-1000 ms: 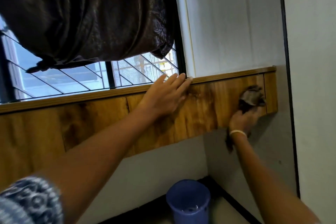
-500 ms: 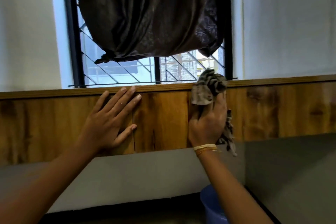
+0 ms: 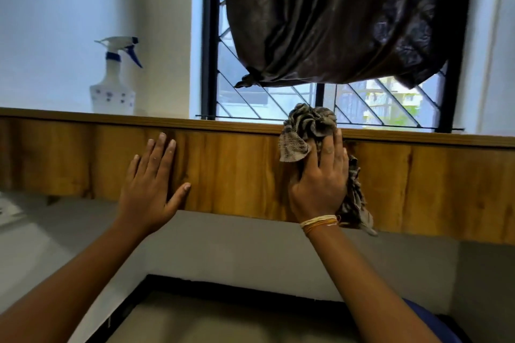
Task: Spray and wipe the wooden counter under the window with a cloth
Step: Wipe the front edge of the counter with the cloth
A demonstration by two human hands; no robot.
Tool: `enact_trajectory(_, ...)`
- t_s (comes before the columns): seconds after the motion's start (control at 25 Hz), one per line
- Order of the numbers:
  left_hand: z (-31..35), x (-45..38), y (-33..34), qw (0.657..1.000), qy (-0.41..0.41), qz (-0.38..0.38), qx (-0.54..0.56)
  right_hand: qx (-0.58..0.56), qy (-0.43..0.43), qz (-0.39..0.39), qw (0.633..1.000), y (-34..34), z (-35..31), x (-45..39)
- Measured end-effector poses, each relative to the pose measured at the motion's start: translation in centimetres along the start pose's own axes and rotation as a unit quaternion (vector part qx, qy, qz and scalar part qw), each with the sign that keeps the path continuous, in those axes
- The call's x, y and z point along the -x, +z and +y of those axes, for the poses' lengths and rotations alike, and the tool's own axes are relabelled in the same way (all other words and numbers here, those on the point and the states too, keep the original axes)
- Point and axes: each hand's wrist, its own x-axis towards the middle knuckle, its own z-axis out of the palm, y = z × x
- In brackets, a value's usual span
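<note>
Head view: the wooden counter (image 3: 237,172) runs left to right across the pic, its long axis horizontal w/ a slight drop toward the right; its front panel faces the camera and its top edge sits just under the window (image 3: 278,103). The cloth (image 3: 306,125) is a gray crumpled bunch on the front panel, its upper part reaching over the top edge, a tail hanging down to the right of the wrist. The right hand (image 3: 320,184) presses the cloth against the wood, fingers pointing up and bent around it, so it grips the cloth. The left hand (image 3: 152,186) lies flat on the panel, fingers straight and spread, holding nothing, well apart from the cloth to its left. The spray bottle (image 3: 114,83) stands upright on the counter top at far left, nozzle pointing left. A dark curtain (image 3: 348,17) hangs bunched above the cloth.
</note>
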Motion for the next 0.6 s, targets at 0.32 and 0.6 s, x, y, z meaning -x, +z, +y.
enact_trajectory(0.32,-5.1,0.2,-1.0,0.999,-0.014,-0.037,-0.014,-0.011,-0.14,-0.016,0.99,3.2,-6.7,-0.2)
enact_trajectory(0.6,-7.0,1.0,-1.0,0.987,-0.085,-0.131,-0.033,-0.11,-0.452,-0.155,0.872,6.6,-11.6,3.3)
